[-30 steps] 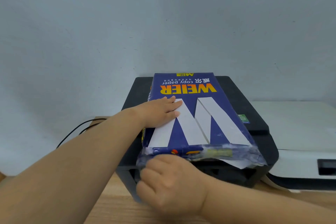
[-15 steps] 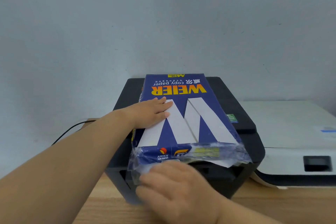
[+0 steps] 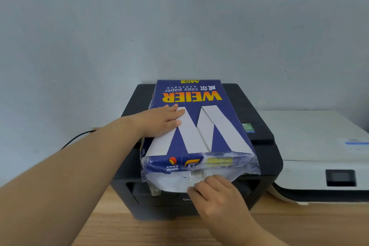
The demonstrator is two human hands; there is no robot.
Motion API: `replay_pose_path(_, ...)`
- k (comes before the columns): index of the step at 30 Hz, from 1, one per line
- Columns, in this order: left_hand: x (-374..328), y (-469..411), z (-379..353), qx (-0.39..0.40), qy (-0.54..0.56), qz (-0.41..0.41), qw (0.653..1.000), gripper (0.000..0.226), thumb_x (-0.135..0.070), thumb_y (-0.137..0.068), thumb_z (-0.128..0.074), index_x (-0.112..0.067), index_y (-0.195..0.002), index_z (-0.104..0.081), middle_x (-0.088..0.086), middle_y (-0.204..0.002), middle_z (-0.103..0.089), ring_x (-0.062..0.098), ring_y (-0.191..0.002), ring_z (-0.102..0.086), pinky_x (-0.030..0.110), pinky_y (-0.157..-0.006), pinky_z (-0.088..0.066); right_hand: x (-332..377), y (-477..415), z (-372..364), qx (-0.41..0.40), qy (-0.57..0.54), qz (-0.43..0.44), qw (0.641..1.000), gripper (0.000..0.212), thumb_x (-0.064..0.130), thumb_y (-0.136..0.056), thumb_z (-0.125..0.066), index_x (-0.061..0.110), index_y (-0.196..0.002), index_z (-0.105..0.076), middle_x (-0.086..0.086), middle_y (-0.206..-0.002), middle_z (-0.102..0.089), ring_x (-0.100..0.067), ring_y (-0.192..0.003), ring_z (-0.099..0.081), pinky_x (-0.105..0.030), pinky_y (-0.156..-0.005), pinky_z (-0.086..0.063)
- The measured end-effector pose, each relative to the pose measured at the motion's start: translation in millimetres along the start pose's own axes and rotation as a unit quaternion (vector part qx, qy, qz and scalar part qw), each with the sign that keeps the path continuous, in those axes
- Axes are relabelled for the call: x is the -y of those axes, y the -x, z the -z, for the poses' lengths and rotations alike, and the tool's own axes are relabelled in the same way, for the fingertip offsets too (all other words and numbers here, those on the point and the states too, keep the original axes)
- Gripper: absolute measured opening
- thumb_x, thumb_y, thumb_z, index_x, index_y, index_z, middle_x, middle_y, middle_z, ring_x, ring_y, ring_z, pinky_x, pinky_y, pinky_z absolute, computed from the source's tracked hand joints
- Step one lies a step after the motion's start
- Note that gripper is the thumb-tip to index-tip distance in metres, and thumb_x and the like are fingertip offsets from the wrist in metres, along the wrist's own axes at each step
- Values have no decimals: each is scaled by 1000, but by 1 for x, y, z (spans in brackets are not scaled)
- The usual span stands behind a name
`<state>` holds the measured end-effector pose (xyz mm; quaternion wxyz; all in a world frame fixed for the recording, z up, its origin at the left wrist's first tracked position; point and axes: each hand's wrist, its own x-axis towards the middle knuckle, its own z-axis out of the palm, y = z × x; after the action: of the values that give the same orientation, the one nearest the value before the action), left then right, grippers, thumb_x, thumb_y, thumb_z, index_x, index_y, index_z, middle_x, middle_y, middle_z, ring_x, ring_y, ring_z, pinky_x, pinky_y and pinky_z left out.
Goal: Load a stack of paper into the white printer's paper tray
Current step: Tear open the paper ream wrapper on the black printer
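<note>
A blue ream of copy paper with a large white W lies on top of a black printer. Its near end is torn open and white sheets stick out of the wrapper. My left hand lies flat on the ream's top left side, pressing it down. My right hand is at the open end, fingers pinched on the protruding sheets. The white printer stands to the right of the black one; its paper tray cannot be seen.
Both printers stand on a wooden table against a pale grey wall. A black cable runs off to the left behind the black printer. The white printer has a dark display panel on its front.
My right hand has shifted to the right along the ream's open end and pulled white sheets partly out. My left hand stays flat on the ream. The view has shifted slightly.
</note>
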<state>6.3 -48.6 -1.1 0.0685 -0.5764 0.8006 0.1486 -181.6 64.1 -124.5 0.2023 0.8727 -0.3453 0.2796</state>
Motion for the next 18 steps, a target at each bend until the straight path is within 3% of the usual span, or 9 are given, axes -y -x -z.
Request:
replay_pose_path(4, 3, -2, -1, -3, 6, -3, 1000, 53, -40, -99, -22, -32, -147, -3, -8, -158, 5, 13, -145, 4, 33, -117, -3, 4, 3, 2, 14, -35, -38, 999, 16, 24, -78, -60, 20, -80, -76, 6, -67, -70, -13, -60, -63, -23, -62, -54)
replay_pose_path(10, -2, 0, 3, -30, 6, 10, 999, 52, -41, -98, -29, -32, -147, -14, -11, -158, -3, 10, -145, -6, 32, -116, -8, -1, -10, 34, 70, 3, -138, 988, 37, 43, -79, -45, 21, -83, -74, 8, -69, -65, -12, -64, -61, -25, -62, -52)
replay_pose_path(13, -9, 8, 1, -120, -52, 9, 991, 43, -38, -97, -34, -31, -140, -36, -8, -155, -23, 12, -141, -24, 36, -114, -26, -7, -9, 44, 80, 28, -127, 988, 42, 46, -82, -41, 20, -86, -74, 7, -71, -67, -12, -66, -61, -25, -66, -52)
replay_pose_path(16, -28, 32, -4, -215, -59, -41, 974, 34, -32, -97, -34, -27, -121, -57, -8, -132, -54, 11, -117, -50, 34, -95, -44, -13, -6, 53, 62, 71, -99, 991, 41, 41, -83, -42, 17, -95, -73, 2, -79, -68, -17, -72, -62, -29, -77, -41)
replay_pose_path(18, -41, 50, -14, -226, -65, -89, 968, 34, -39, -95, -34, -29, -117, -58, -12, -120, -60, 7, -103, -53, 29, -83, -46, -22, -2, 56, 33, 106, -82, 990, 37, 36, -82, -47, 16, -100, -72, -4, -92, -70, -22, -86, -61, -33, -85, -34)
